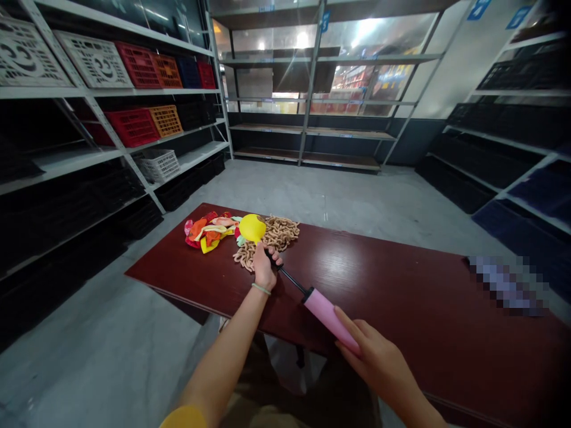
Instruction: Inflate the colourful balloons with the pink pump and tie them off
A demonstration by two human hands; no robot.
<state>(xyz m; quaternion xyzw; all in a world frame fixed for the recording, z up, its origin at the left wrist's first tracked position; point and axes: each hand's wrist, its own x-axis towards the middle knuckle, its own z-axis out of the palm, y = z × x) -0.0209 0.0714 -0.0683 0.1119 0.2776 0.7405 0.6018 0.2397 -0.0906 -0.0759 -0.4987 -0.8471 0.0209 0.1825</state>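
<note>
A pink balloon pump (331, 320) stretches between my two hands, its thin black rod drawn out of the barrel. My left hand (266, 268) is closed round the pump's black end. Just beyond those fingers a partly inflated yellow balloon (252, 227) sticks up; its neck is hidden by the hand, so I cannot tell how it is joined to the pump. My right hand (372, 351) grips the lower part of the pink barrel. Behind the yellow balloon lies a pile of beige, twisted rope-like pieces (282, 232), with flat coloured balloons (207, 232) heaped to its left.
The dark red table (379, 279) spans the area before me. A blurred, pixelated flat item (508, 285) lies at its right end. Metal shelves (307, 119) stand at the back and both sides; the left ones hold plastic crates (134, 126). Grey floor (357, 196) surrounds the table.
</note>
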